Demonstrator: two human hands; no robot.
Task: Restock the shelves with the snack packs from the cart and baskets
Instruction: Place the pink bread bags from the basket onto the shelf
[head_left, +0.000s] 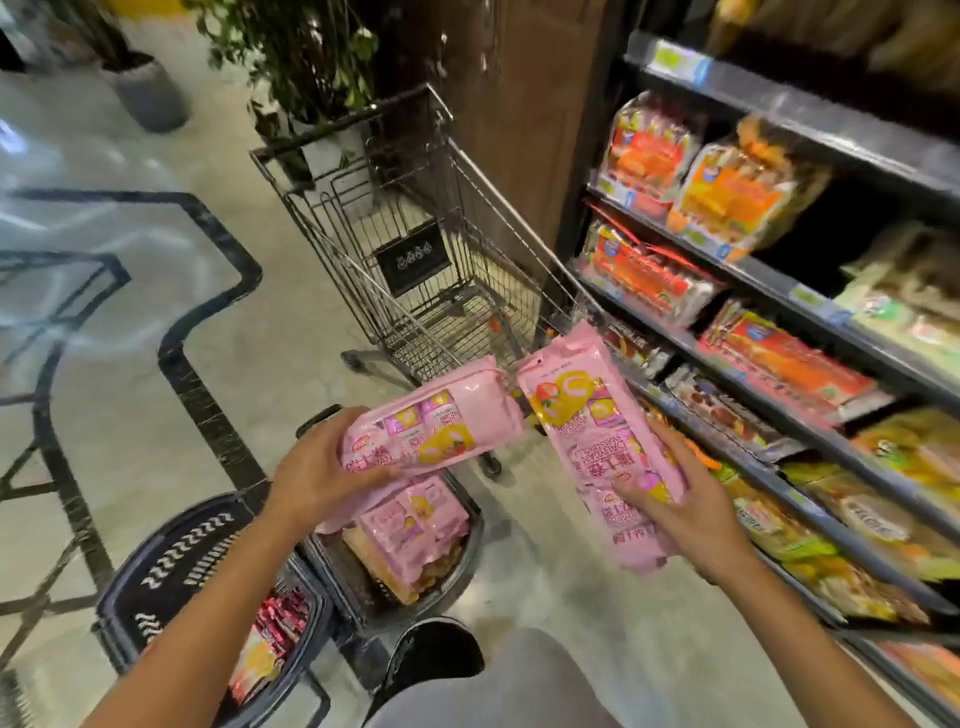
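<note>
While each hand is gripping a glossy pink plastic snack pack, the right hand (680, 506) is holding its pack (605, 441) nearer the dark metal shelves (769, 410), long axis pointing up and away from the person, the left hand (324, 470) and its pack (431, 423) lying farther off

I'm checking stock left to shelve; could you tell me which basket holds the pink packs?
The basket directly below the left hand; the nearer basket holds red packs instead.

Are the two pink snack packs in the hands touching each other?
Apart. The head view shows floor and cart between the left pack and the right pack, at their near corners.
</note>
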